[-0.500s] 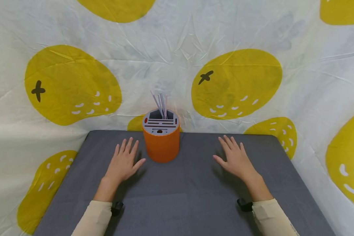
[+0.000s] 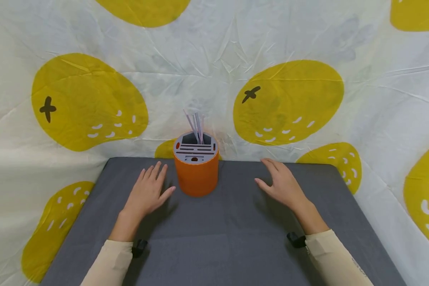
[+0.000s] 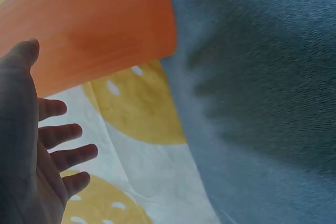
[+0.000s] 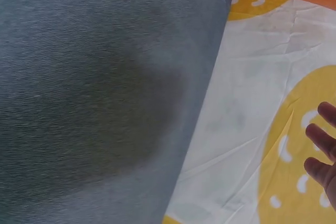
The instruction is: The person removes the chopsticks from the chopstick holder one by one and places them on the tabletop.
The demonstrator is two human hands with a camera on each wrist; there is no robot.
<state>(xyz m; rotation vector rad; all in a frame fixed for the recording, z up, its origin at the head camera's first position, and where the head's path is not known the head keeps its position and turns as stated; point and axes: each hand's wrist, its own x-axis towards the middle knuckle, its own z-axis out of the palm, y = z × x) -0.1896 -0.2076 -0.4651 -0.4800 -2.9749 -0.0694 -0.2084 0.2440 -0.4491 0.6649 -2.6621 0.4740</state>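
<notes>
Head view gives you wrinkled white cloth (image 2: 193,55) with yellow oval prints (image 2: 78,87) behind your grey-covered table (image 2: 218,254). Just before its twelve o'clock, an orange holder (image 2: 197,178) stands upright. Your left hand (image 2: 145,194), at ten, is spread just beside it; your right hand (image 2: 284,186), at two, hangs relaxed. Thin sticks (image 2: 198,131), perhaps straws, rise from the holder.

A person's cream left sleeve (image 2: 107,262) and matching right sleeve (image 2: 336,256), lightly creased, end near the bare left hand (image 2: 145,194) and right hand (image 2: 285,186); a small black left wrist device (image 2: 139,248) and similar right wrist device (image 2: 296,240) adjoin the cuffs.
</notes>
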